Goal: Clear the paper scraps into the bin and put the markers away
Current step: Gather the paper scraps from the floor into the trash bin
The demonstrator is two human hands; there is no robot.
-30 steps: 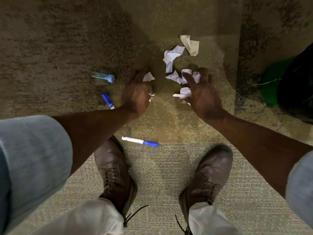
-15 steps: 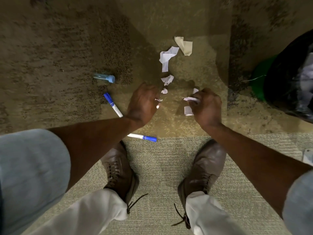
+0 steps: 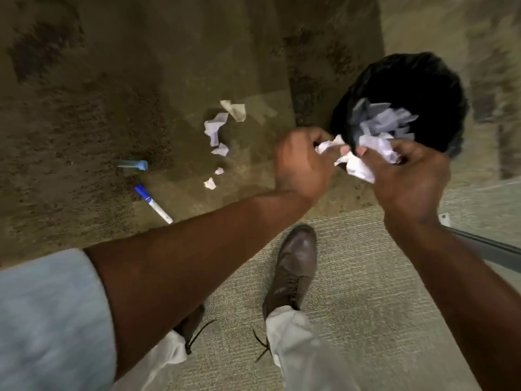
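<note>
Both hands hold crumpled white paper scraps [image 3: 355, 164] at the near rim of the black-lined bin [image 3: 439, 88]. My left hand [image 3: 301, 162] is closed on a small wad. My right hand [image 3: 406, 170] grips a larger bunch, right beside the left. The bin holds white paper [image 3: 380, 119] inside. Several scraps [image 3: 215, 129] still lie on the brown carpet to the left, with a tan piece [image 3: 235, 110] farthest away. A blue-capped white marker [image 3: 153, 204] lies at the left, and a pale blue capped tube [image 3: 135, 164] lies beyond it.
My brown shoe [image 3: 293, 266] stands on the lighter ribbed carpet [image 3: 366, 292] below the hands. A grey metal bar [image 3: 485, 245] runs across the floor at the right edge.
Both hands closed on scraps, lifted off the carpet and swung right to the bin's rim. The view turned right, so the bin is now fully seen and one marker is hidden by my arm.
</note>
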